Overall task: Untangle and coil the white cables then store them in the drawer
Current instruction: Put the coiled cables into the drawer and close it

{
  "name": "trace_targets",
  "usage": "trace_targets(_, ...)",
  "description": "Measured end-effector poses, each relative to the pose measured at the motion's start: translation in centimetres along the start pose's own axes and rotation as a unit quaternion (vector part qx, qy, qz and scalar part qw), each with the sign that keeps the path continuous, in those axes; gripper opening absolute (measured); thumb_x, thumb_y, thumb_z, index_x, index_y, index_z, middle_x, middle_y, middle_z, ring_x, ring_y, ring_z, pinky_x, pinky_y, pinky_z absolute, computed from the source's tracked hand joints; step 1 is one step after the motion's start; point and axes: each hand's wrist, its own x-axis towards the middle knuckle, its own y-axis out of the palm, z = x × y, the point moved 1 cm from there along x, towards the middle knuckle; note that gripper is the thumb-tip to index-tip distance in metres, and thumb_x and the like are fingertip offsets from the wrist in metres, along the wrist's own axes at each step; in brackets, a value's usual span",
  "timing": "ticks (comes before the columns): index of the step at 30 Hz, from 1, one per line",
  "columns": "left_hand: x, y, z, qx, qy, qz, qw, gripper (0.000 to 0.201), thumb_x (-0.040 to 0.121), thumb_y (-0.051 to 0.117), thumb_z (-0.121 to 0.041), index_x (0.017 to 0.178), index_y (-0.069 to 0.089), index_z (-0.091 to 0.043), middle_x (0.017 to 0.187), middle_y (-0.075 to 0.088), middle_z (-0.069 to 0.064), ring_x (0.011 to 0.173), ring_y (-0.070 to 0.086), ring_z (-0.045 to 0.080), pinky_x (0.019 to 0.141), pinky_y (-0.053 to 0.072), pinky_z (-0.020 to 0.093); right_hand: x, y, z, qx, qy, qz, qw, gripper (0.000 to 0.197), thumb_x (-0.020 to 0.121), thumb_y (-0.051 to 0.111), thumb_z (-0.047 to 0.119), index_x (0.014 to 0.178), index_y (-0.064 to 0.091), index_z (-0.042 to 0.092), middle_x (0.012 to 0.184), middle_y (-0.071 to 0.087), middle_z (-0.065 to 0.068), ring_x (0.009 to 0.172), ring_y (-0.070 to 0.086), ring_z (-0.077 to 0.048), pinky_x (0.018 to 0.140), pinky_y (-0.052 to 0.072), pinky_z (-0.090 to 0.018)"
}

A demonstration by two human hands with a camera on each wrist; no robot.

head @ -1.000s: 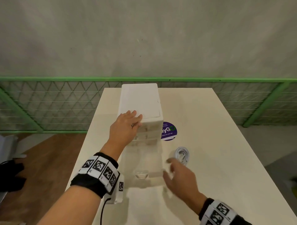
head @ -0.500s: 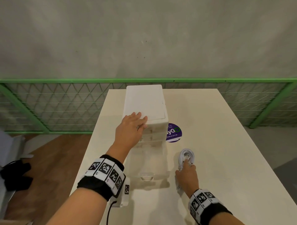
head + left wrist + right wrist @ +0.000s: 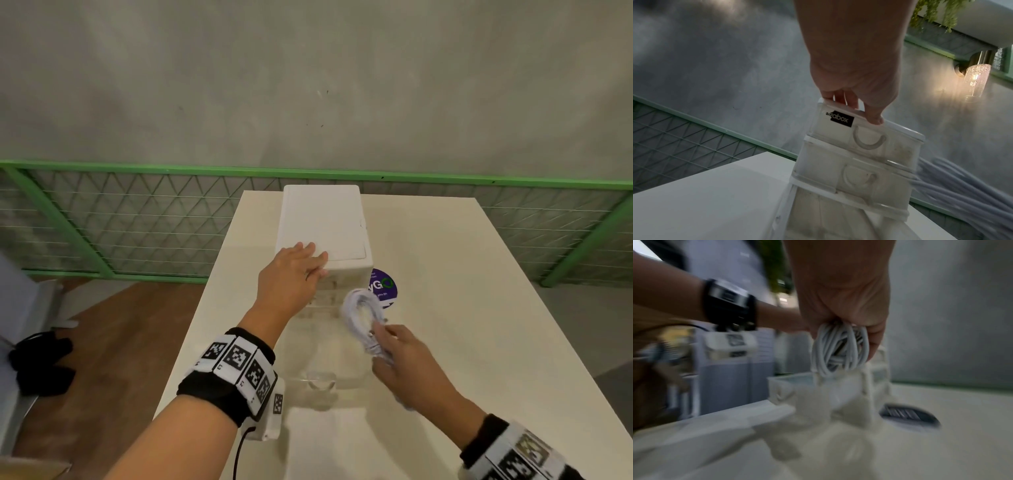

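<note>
Head view: the coiled white cable is off the desk now, pinched in the right hand above the pulled-out drawer, so storing looks next. Left hand lies flat on the drawer unit. Purple sticker reads "yGO". Left wrist view: label reads "abox". Right wrist view: blurry, grip closed around the coil.

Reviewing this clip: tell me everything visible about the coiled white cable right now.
The coiled white cable is a bundle of several thin, smooth, plastic-looking loops gathered into an oval coil. The right hand pinches it at one end, lifted off the table, loops hanging free above the pulled-out clear drawer. Only that hand touches it. Dark bits inside the bundle may be a connector; blur prevents certainty.
</note>
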Motion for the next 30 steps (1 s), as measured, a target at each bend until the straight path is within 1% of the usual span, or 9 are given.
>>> trace_targets(3,0.0,-0.3,-0.1,0.011,0.003,0.003,1.0,0.035,0.096,0.045,-0.037,0.129,0.053,-0.037,0.148,0.04,-0.013,0.141,0.026,0.007,0.111,0.025,0.025,1.6,0.6,3.0,-0.112,-0.083,0.103,0.985,0.049,0.083,0.044,0.02,0.131,0.041,0.011,0.127,0.047,-0.013,0.106,0.054,-0.035,0.079,0.046,-0.035)
trace_targets(10,0.1,-0.7,-0.3,0.03,0.007,0.018,0.999,0.035,0.096,0.043,-0.039,0.13,0.051,-0.039,0.148,0.039,-0.014,0.141,0.027,0.007,0.111,0.03,0.029,6.4,2.8,5.0,-0.208,-0.079,0.217,0.951,0.029,0.084,0.05,0.014,0.109,0.058,-0.001,0.111,0.055,-0.02,0.099,0.056,-0.035,0.078,0.046,-0.035)
trace_targets(14,0.1,-0.8,-0.2,0.032,0.016,0.013,0.999,0.034,0.096,0.043,-0.039,0.128,0.053,-0.039,0.147,0.04,-0.014,0.14,0.029,0.007,0.107,0.031,0.027,7.8,2.6,4.7,-0.187,-0.061,0.245,0.949,0.012,0.08,0.05,0.013,0.079,0.057,0.003,0.068,0.046,-0.007,0.076,0.049,-0.028,0.062,0.039,-0.03)
trace_targets(16,0.0,-0.9,-0.2,0.04,0.02,0.013,0.999,0.034,0.096,0.042,-0.039,0.128,0.053,-0.04,0.147,0.04,-0.015,0.14,0.029,0.006,0.105,0.031,0.025,8.5,2.8,4.4,-0.154,-0.036,0.234,0.959,0.019,0.077,0.051,0.012,0.06,0.043,0.011,0.058,0.037,-0.001,0.07,0.045,-0.025,0.053,0.033,-0.028)
trace_targets(18,0.0,-0.9,-0.3,0.044,0.019,0.012,0.999,0.034,0.097,0.041,-0.039,0.129,0.052,-0.041,0.147,0.04,-0.017,0.14,0.029,0.005,0.105,0.03,0.022,8.9,3.1,4.3,-0.128,-0.018,0.219,0.967,0.028,0.076,0.053,0.012,0.055,0.035,0.015,0.056,0.037,-0.001,0.069,0.044,-0.024,0.048,0.03,-0.027)
trace_targets(21,0.0,-1.0,-0.3,0.047,0.02,0.009,0.999,0.034,0.096,0.041,-0.04,0.129,0.052,-0.042,0.147,0.039,-0.018,0.139,0.029,0.003,0.104,0.029,0.021,8.9,4.0,4.8,-0.126,-0.027,0.189,0.974,0.01,0.079,0.052,0.012,0.072,0.053,0.005,0.073,0.054,-0.014,0.076,0.052,-0.028,0.056,0.036,-0.028)
trace_targets(23,0.0,-0.9,-0.3,0.046,0.021,0.01,0.999,0.034,0.096,0.041,-0.04,0.128,0.052,-0.042,0.147,0.039,-0.018,0.139,0.028,0.003,0.104,0.029,0.02,9.0,4.9,5.0,-0.126,-0.029,0.163,0.978,0.023,0.082,0.049,0.008,0.1,0.059,-0.003,0.104,0.059,-0.022,0.093,0.058,-0.034,0.072,0.044,-0.033)
trace_targets(26,0.1,-0.9,-0.2,0.05,0.028,0.016,0.998,0.034,0.097,0.04,-0.039,0.129,0.052,-0.041,0.147,0.039,-0.018,0.14,0.028,0.004,0.104,0.031,0.022,8.9,6.2,5.1,-0.149,-0.016,0.144,0.978,0.037,0.086,0.041,-0.002,0.123,0.048,-0.003,0.126,0.047,-0.024,0.104,0.056,-0.039,0.086,0.047,-0.039)
trace_targets(30,0.0,-0.7,-0.1,0.046,0.025,0.011,0.999,0.033,0.097,0.041,-0.038,0.128,0.052,-0.042,0.146,0.04,-0.018,0.14,0.029,0.004,0.103,0.031,0.022,8.1,7.5,4.8,-0.176,-0.007,0.118,0.977,0.051,0.089,0.039,-0.005,0.139,0.026,-0.001,0.135,0.035,-0.024,0.108,0.053,-0.037,0.088,0.047,-0.039)
